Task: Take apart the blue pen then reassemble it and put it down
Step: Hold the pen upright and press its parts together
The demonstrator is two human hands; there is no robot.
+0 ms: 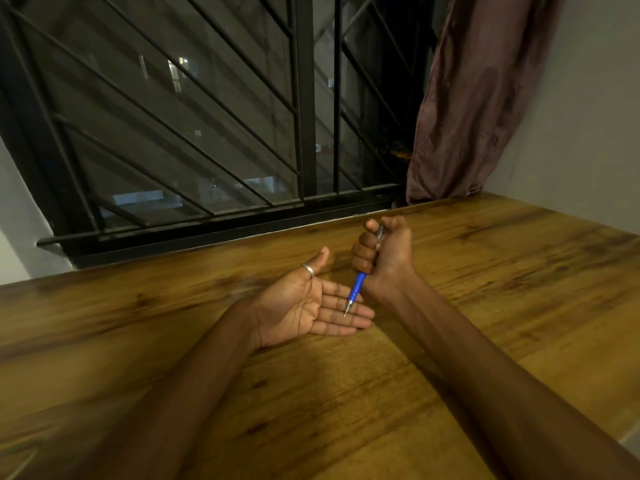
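Observation:
My right hand (384, 258) is closed in a fist around the blue pen (356, 289), holding it tip down. The blue grip and metal tip stick out below the fist, while a clear part of the barrel shows between thumb and fingers at the top. My left hand (311, 306) lies palm up and flat just above the wooden table (346, 393), with a silver ring on the thumb. The pen's tip points at, and is close to or touching, the left hand's fingers.
A window with black metal bars (207, 133) runs along the table's far edge. A brownish curtain (474, 98) hangs at the back right beside a grey wall. The table's right edge shows at the lower right.

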